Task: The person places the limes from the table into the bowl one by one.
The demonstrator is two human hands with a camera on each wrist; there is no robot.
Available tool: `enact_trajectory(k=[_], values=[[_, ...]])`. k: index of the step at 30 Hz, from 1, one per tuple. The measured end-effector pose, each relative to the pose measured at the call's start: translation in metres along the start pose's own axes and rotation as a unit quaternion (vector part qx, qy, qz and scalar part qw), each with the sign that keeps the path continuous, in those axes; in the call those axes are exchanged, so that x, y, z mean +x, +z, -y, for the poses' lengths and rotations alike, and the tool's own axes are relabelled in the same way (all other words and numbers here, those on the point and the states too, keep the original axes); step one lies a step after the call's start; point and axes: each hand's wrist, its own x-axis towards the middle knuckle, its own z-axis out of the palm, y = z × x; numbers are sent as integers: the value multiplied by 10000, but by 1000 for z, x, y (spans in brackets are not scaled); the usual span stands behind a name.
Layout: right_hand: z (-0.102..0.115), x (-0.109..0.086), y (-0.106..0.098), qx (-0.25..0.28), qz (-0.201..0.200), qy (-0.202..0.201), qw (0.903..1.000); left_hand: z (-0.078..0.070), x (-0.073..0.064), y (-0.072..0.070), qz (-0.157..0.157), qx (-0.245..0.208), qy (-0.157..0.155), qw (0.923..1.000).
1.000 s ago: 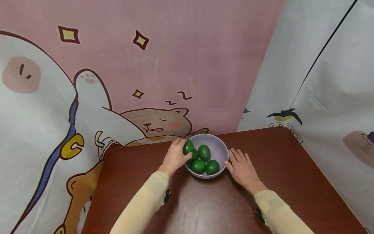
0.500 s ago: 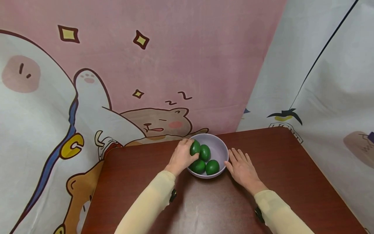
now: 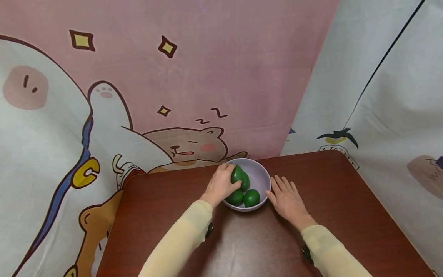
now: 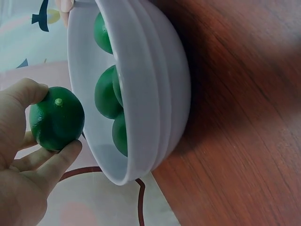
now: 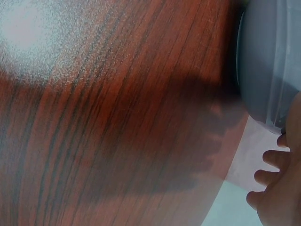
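A pale lilac bowl point(image 3: 258, 173) on the table holds several dark green limes point(image 3: 251, 198). Above its left part, my left hand point(image 3: 222, 184) pinches another lime point(image 4: 57, 120) between thumb and fingers. In the left wrist view, that lime's pale stem spot shows, and it hangs just outside the bowl's opening. My right hand point(image 3: 288, 200) lies at the bowl's right side with fingers extended and thumb near the rim. In the right wrist view, the right fingers point(image 5: 273, 160) show beside the bowl's wall point(image 5: 263, 61). Some limes are partly hidden by the left hand and the rim.
The dark reddish-brown wooden table point(image 3: 166, 231) reaches back to a cloth backdrop point(image 3: 242, 77) printed with cartoon animals. A white cloth point(image 3: 391, 115) hangs along the right side. The bowl stands close to the table's back edge.
My left hand has moved to the right with its lime, from the bowl's left rim further over the bowl. The right hand and the bowl stay where they were.
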Motion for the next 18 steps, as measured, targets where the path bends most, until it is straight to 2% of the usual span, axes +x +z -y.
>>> enact_trajectory(k=[6, 13, 18], values=[[-1, -1, 1, -9, -26, -32, 10000, -5, 5, 4, 38, 111, 88, 9999], [-2, -1, 1, -53, -72, -71, 9999, -12, 9, 8, -84, 495, 329, 9982], [-1, 0, 0, -36, -18, -42, 10000, -18, 11, 9, 107, 512, 249, 9983]])
